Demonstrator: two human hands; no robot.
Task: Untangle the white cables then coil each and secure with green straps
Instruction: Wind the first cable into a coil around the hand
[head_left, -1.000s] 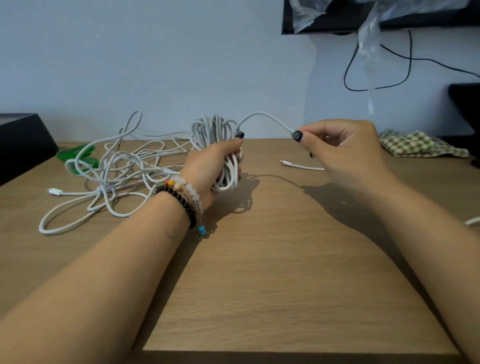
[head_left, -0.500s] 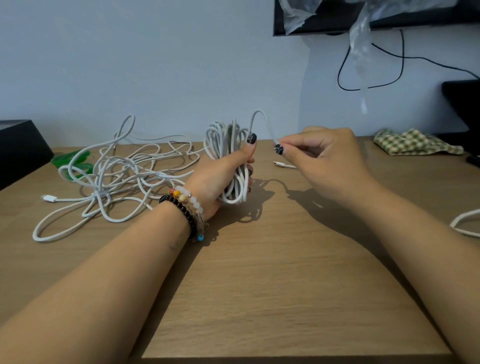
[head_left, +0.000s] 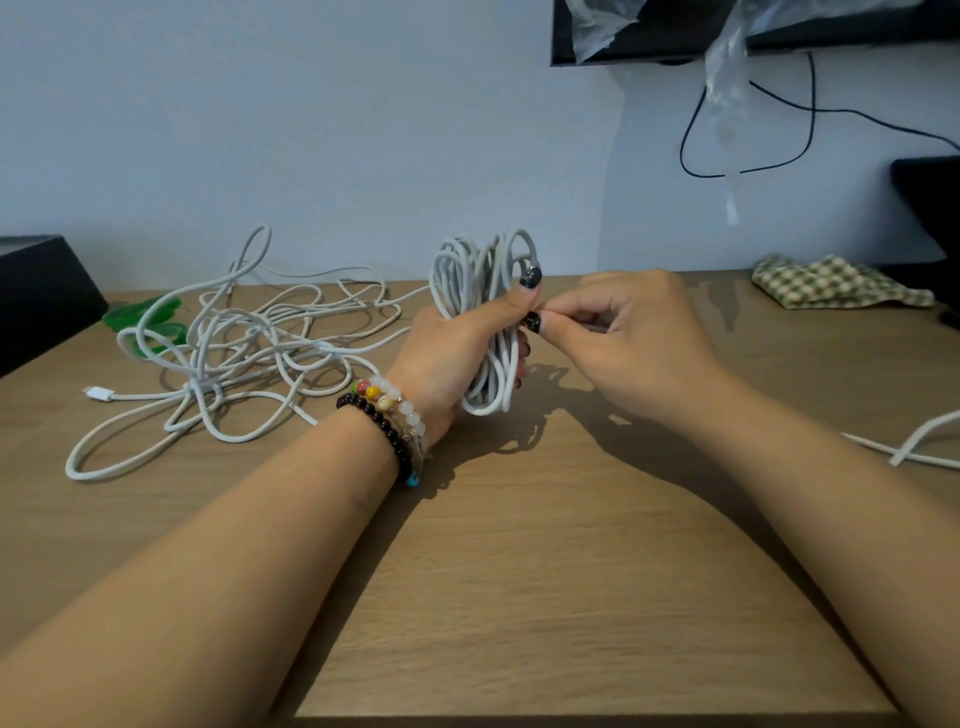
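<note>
Left hand (head_left: 452, 348) at frame centre, fingers wrapped round upright coil (head_left: 485, 322) of white cable above table (head_left: 519, 571). Right hand (head_left: 623, 338) touches coil's right side, thumb and forefinger pinched at it; cable end hidden. Loose tangle (head_left: 244, 353) lies centre left, over green straps (head_left: 140, 317) at far left
</note>
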